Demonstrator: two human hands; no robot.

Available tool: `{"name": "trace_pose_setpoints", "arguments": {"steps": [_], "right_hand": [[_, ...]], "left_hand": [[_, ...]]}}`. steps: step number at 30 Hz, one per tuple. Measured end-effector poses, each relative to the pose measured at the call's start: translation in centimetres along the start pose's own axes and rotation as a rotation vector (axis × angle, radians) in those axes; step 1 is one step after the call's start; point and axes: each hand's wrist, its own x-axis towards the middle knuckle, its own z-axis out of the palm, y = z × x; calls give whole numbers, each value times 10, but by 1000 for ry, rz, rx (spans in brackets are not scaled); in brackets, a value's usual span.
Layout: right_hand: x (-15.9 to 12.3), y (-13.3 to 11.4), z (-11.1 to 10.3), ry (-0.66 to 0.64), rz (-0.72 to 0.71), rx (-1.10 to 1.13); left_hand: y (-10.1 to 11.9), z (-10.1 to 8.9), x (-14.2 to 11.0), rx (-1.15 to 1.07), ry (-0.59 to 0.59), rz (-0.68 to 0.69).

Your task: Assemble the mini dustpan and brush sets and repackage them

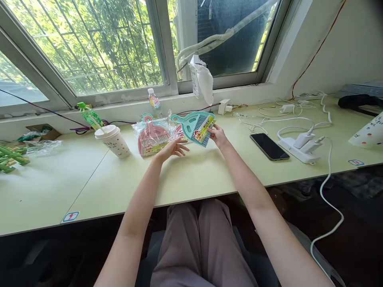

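Observation:
My right hand [218, 136] is closed on the right edge of a teal dustpan and brush set [194, 124], which has a yellow-green label and blue-grey bristles. The set is tilted, its handle pointing left. My left hand [174, 149] is open, fingers spread, just left of and below the teal set. Behind that hand lies a pink dustpan and brush set [152, 137] in clear plastic wrapping. Part of another pink labelled item [179, 131] shows between the two sets, mostly hidden by the teal one.
Left of the sets stand a lidded paper cup [112, 141] and a green-capped bottle [90, 115]. A small clear bottle [154, 101] is behind. On the right lie a phone [269, 146] and a power strip [299, 150] with white cables. The table's front edge [191, 200] is near my lap.

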Motion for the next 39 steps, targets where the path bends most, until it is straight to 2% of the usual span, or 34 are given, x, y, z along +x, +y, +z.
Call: {"name": "trace_pose_setpoints", "arguments": {"steps": [2, 3, 7, 10, 12, 14, 18, 20, 22, 24, 26, 28, 31, 33, 35, 39], "right_hand": [[-3, 2, 6, -69, 9, -7], [-5, 3, 9, -113, 17, -16], [-10, 6, 17, -250, 55, -63], [-9, 5, 16, -227, 125, -128], [-5, 4, 12, -153, 165, -197], [0, 1, 3, -14, 170, -236], [12, -6, -25, 328, 121, -56], [16, -9, -38, 421, 74, 70], [18, -10, -46, 440, 65, 80], [18, -9, -44, 401, 84, -30], [13, -7, -31, 330, 74, -220], [3, -2, -9, 247, -34, -468], [-19, 8, 30, -7, -268, -961], [-35, 14, 51, -133, -394, -1186], [-47, 17, 64, -174, -491, -1314], [-46, 17, 65, -148, -436, -1354]], "left_hand": [[-3, 14, 2, 2, -34, 9], [-4, 21, 3, -17, -11, 40], [-10, 35, 10, -136, 198, 129], [-11, 33, 13, -181, 279, 140], [-11, 30, 14, -184, 310, 131], [-10, 28, 14, -193, 335, 121], [-10, 26, 13, -200, 312, 100], [-11, 28, 13, -178, 266, 90], [-13, 30, 13, -146, 216, 83], [-14, 33, 13, -112, 178, 69], [-15, 36, 13, -80, 163, 47], [-16, 38, 13, -58, 165, 27], [-18, 39, 14, -49, 187, 22], [-20, 38, 15, -42, 188, 27], [-23, 37, 16, -22, 173, 32], [-27, 39, 18, 11, 129, 71]]}}
